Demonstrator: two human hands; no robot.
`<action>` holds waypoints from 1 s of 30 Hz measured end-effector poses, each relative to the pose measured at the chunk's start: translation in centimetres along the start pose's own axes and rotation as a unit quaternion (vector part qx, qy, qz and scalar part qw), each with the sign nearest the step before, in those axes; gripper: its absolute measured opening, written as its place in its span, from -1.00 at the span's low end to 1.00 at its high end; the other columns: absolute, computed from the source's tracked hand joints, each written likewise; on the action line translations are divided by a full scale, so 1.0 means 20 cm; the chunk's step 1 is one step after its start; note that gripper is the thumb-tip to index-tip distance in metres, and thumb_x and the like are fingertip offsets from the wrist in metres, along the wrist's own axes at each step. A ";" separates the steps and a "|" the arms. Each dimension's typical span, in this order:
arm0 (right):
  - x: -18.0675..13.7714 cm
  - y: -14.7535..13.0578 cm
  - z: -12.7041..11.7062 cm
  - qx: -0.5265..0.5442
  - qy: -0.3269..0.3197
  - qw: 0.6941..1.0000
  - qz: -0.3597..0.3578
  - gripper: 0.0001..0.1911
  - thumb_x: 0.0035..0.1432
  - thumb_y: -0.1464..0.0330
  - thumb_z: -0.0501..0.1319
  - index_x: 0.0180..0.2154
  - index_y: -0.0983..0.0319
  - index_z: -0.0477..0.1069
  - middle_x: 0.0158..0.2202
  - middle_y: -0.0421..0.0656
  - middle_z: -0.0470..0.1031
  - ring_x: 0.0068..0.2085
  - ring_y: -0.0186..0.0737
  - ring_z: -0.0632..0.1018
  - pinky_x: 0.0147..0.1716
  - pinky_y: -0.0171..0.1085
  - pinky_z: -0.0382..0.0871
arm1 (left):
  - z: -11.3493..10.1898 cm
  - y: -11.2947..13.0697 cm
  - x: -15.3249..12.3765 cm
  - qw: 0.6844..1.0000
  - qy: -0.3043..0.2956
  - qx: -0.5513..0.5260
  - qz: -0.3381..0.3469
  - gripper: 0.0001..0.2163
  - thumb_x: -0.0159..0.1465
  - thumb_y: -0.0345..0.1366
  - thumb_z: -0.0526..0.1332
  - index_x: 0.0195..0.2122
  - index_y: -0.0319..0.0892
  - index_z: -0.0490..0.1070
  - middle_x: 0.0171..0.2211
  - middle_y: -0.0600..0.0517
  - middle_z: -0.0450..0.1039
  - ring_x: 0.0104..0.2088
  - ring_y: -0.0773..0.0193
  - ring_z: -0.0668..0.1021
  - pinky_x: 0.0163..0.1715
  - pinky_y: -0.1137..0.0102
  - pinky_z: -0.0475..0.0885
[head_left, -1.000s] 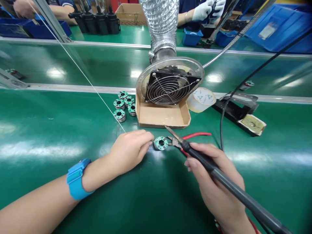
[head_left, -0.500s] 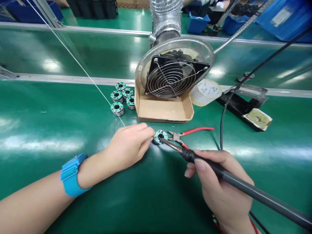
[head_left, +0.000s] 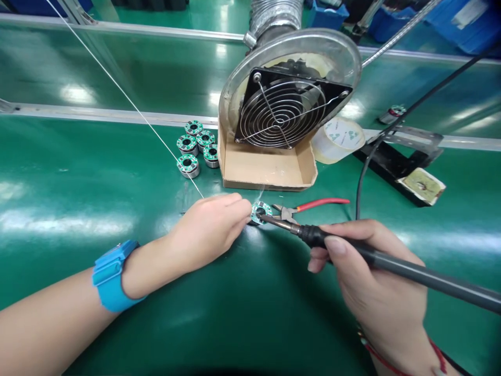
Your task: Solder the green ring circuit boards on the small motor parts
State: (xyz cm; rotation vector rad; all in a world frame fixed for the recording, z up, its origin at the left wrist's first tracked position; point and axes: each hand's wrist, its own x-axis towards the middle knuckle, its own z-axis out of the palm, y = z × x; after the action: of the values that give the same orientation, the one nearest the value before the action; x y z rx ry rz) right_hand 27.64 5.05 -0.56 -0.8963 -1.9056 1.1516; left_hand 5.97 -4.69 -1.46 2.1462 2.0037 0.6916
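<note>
My right hand (head_left: 381, 282) grips a soldering iron (head_left: 340, 245) like a pen. The iron's tip meets the green ring-shaped circuit board on a small round motor part (head_left: 261, 211), and a wisp of smoke rises there. My left hand (head_left: 215, 224), wearing a blue wrist strap (head_left: 115, 277), is closed in a pinch at the part's left edge. A thin pale solder wire (head_left: 144, 119) comes down from the upper left and runs in behind that hand; its end is hidden by the fingers. Just right of the part lie red-handled cutting pliers (head_left: 313, 205).
Several similar motor parts (head_left: 188, 164) stand in a group at the back left. Behind the work are a cardboard tray (head_left: 270, 175) and a fume fan (head_left: 282, 115) on a duct. Farther right sit a tape roll (head_left: 338, 140), an iron stand with sponge (head_left: 422, 185) and a black cable (head_left: 362, 183).
The view has shifted slightly. Smoke now shows above the board at the iron's tip. Both hands keep their grips, and the iron lies at a flatter angle in the picture.
</note>
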 end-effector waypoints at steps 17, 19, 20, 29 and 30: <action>0.11 -0.01 -0.04 0.007 -0.072 0.997 -0.004 -0.87 0.26 0.24 0.33 -0.33 0.13 0.52 -0.55 -0.29 0.56 -0.62 -0.33 0.56 -0.63 -0.40 0.49 | 0.03 0.03 0.01 0.987 -0.039 -0.080 -0.132 -0.90 0.32 -0.40 0.25 -0.21 -0.13 0.33 -0.43 0.16 0.45 -0.52 0.34 0.46 -0.53 0.45 0.27; 0.11 -0.01 -0.05 0.011 -0.074 0.997 0.004 -0.86 0.26 0.23 0.33 -0.34 0.13 0.52 -0.54 -0.28 0.56 -0.63 -0.31 0.56 -0.65 -0.37 0.48 | 0.03 0.03 0.01 0.987 -0.037 -0.082 -0.131 -0.90 0.32 -0.40 0.26 -0.22 -0.13 0.32 -0.44 0.17 0.43 -0.52 0.35 0.45 -0.53 0.46 0.26; 0.11 -0.01 -0.05 0.013 -0.075 0.997 0.007 -0.86 0.26 0.23 0.33 -0.34 0.13 0.52 -0.54 -0.27 0.56 -0.63 -0.30 0.56 -0.66 -0.35 0.47 | 0.03 0.03 0.01 0.987 -0.035 -0.082 -0.130 -0.89 0.31 -0.40 0.26 -0.23 -0.13 0.32 -0.45 0.17 0.42 -0.53 0.35 0.44 -0.53 0.46 0.25; 0.12 -0.02 -0.06 -0.008 -0.078 0.997 -0.009 -0.88 0.28 0.22 0.32 -0.32 0.06 0.53 -0.56 -0.30 0.54 -0.62 -0.29 0.54 -0.65 -0.31 0.45 | 0.02 0.04 0.02 0.988 -0.035 -0.081 -0.125 -0.87 0.30 -0.42 0.30 -0.25 -0.15 0.33 -0.49 0.20 0.38 -0.57 0.39 0.38 -0.56 0.47 0.22; 0.12 -0.02 -0.06 -0.014 -0.077 0.997 -0.011 -0.88 0.28 0.21 0.31 -0.32 0.06 0.52 -0.57 -0.29 0.53 -0.62 -0.28 0.53 -0.65 -0.30 0.45 | 0.02 0.04 0.02 0.988 -0.035 -0.078 -0.125 -0.88 0.30 -0.42 0.29 -0.25 -0.15 0.33 -0.47 0.18 0.40 -0.56 0.39 0.40 -0.55 0.47 0.23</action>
State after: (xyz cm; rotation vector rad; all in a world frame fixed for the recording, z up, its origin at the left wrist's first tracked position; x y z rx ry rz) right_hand 27.39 7.40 0.81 -0.8199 -2.0541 1.2144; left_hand 6.80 -4.21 -1.39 1.7688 2.0579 0.6984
